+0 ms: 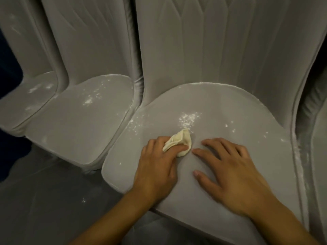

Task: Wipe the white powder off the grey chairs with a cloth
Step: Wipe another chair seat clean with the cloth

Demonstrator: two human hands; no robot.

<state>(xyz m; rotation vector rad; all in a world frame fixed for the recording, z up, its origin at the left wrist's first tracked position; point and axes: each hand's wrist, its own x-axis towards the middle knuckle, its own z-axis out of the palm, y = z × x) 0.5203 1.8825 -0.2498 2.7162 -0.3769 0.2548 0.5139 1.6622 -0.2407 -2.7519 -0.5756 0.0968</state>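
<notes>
The left hand [157,161] grips the cloth [178,142] near the white powder [188,119] to rub it off, while the right hand [231,170] lies flat beside the cloth, maybe steadying the chair [230,103].

Left hand [157,167] grips cloth [178,143] on powdered grey seat [247,110]; right hand [230,175] rests flat.

chairs [221,170]: smooth matt grey fabric | cloth [184,140]: soft cream, folded
</notes>
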